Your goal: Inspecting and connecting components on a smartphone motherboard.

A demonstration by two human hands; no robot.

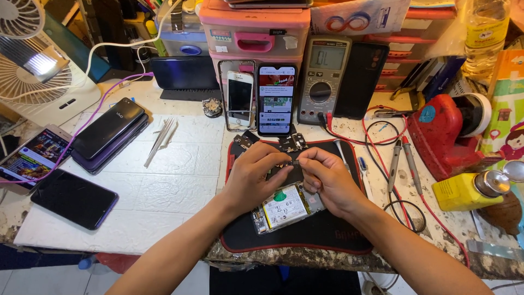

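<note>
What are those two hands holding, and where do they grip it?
Both hands pinch a small dark flat part by its ends, above the opened phone.

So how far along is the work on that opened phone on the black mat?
Done: the opened phone lies on the black red-edged mat with its back off, white battery exposed, and a small dark circuit part sits above it. In hand: the left hand and right hand pinch a tiny dark component over it. Left: the phone is still open; no back cover can be identified.
</note>
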